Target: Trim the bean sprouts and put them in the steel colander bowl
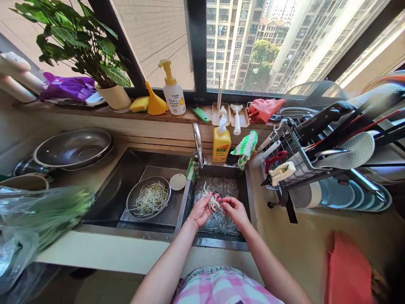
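Observation:
My left hand (201, 212) holds a small bunch of pale bean sprouts (214, 203) over the right sink basin (248, 198). From the other side, my right hand (236, 212) pinches at the same bunch with thumb and fingers. Below both hands, water and more sprouts (226, 185) fill much of that basin; the hands hide part of it. A round metal strainer (129, 198) heaped with bean sprouts (153, 197) sits in the left basin (107, 202), beside a small white dish (177, 182).
The faucet (198, 143) rises behind the divider, where a green-and-white cloth (192, 170) hangs. A yellow AXE bottle (221, 143) stands behind the right basin. On the right is a rack (303, 169) of utensils and plates; bagged greens (60, 211) lie left, near a pan (74, 147).

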Demonstrator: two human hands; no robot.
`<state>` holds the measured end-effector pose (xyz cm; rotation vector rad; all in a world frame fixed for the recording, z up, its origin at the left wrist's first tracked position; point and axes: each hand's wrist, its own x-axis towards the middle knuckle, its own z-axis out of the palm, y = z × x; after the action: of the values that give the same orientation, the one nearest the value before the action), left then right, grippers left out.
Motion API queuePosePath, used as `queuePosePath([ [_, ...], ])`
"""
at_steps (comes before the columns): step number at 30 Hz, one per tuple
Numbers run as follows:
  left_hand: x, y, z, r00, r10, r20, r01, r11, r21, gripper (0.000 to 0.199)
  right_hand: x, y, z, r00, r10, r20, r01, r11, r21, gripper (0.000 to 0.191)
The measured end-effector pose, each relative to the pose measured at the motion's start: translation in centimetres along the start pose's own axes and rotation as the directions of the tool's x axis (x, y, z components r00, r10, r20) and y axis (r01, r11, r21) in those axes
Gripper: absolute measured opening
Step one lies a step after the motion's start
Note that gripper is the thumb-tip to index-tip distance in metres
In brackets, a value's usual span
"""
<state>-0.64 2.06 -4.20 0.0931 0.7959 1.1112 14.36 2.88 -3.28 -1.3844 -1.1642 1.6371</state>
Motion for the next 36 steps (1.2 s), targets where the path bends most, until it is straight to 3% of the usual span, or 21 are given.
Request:
queuePosePath([
  [6,-1.1,0.5,1.2,0.992,0.079,-0.101,-0.083,0.996,-0.043,0.019,-2.2,-1.4,0.1,0.98,-0.196,-0.043,0.189,0.975,-0.117,0.024],
  [9,-1.6,0.1,1.7,0.986,0.104,-0.128,-0.103,0.995,0.013,0.022,-2.8,-2.0,0.6,0.946,-0.323,-0.002,0.31,0.912,-0.267,0.021],
  [12,-2.1,-0.3,2.2,0.981,0.125,-0.145,-0.115,0.99,0.076,0.025,-2.8,-2.1,1.1,0.925,-0.374,0.062,0.368,0.846,-0.385,0.018],
  [24,-2.3,0.0,2.4,0.977,0.111,-0.185,-0.122,0.991,-0.049,0.025,-3.4,-3.1,1.1,0.907,-0.422,0.017,0.337,0.699,-0.631,0.012],
  [31,-2.5,-0.7,3.0,0.97,0.174,-0.171,-0.17,0.985,0.038,0.03,-3.3,-2.9,1.3,0.919,-0.384,0.093,0.345,0.665,-0.662,0.013],
  [36,-2.5,-1.2,3.4,0.935,0.276,-0.224,-0.243,0.956,0.163,0.033,-3.3,-3.1,1.2,0.907,-0.397,0.14,0.345,0.511,-0.787,0.014],
])
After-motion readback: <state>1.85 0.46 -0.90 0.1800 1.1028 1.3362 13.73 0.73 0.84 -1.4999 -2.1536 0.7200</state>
